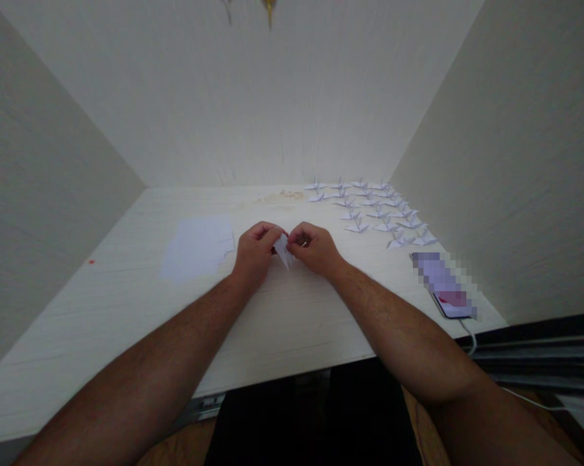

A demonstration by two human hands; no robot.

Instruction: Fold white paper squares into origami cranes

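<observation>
A small folded piece of white paper (pixel 284 250) is pinched between both hands at the middle of the pale wooden table (pixel 127 310). My left hand (pixel 256 251) curls its fingers around the paper's left side. My right hand (pixel 315 247) grips the right side, fingers closed. Both forearms rest over the table's near edge.
A stack of white paper sheets (pixel 198 246) lies left of my hands. Several finished white paper cranes (pixel 374 210) stand in rows at the back right. A phone (pixel 445 285) with a white cable (pixel 469 336) lies near the right edge. Pale walls enclose the table on three sides.
</observation>
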